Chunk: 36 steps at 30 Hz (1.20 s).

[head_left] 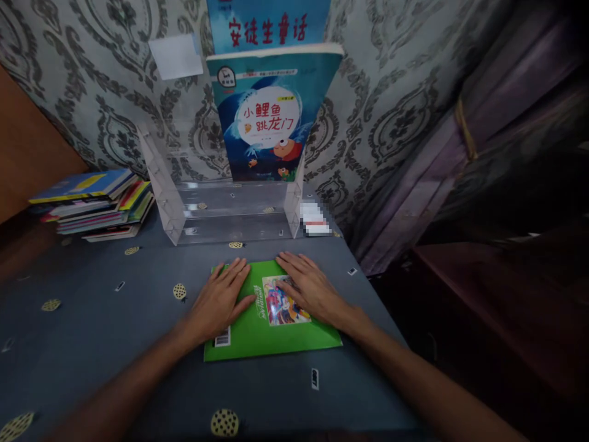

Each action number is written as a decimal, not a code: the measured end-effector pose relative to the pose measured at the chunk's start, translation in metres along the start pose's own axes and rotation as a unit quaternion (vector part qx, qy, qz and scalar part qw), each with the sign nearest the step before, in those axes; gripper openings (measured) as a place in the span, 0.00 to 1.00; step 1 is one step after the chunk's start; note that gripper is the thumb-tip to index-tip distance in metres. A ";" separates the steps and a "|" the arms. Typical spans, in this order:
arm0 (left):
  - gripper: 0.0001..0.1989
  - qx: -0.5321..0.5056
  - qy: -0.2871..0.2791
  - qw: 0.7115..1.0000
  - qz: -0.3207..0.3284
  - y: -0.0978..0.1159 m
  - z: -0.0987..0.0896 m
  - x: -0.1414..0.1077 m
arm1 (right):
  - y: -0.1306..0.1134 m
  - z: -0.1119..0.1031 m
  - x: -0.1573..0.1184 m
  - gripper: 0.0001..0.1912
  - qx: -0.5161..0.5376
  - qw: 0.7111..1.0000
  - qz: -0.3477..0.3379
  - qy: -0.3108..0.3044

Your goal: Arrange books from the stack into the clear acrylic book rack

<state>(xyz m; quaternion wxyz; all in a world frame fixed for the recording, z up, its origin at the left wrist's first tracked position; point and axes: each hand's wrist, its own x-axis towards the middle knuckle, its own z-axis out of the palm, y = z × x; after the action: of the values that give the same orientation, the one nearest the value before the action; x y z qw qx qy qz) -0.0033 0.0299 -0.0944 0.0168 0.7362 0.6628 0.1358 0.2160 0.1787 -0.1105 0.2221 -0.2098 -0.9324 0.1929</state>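
Observation:
A green book (267,341) lies closed on the table in front of me, turned sideways, with a colourful picture panel and a barcode on its cover. My left hand (224,298) rests flat on its left part, fingers stretched out. On the right part lies my right hand (310,288), also flat with fingers spread, partly over the picture. Behind the green book stands a clear acrylic book stand (232,230) with stepped tiers. A blue book with a red fish (257,153) stands upright in it, in front of another blue book (267,24).
At the left is a stack of books (99,205). The table (115,331) has a grey-blue cover with pineapple prints, and its right edge slopes down beside a dark area. A purple curtain (414,166) hangs at the right, and a white card (175,56) is on the patterned wall.

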 end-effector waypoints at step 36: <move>0.24 -0.111 0.071 0.990 -0.045 -0.033 0.008 0.000 | 0.012 -0.016 0.002 0.17 0.049 0.998 0.006 0.041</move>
<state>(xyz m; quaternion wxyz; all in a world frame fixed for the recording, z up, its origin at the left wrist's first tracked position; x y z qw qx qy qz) -0.0334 0.0350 -0.1088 0.0570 0.6877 0.6756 0.2595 0.2255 0.1942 -0.1020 0.2686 -0.2124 -0.9108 0.2306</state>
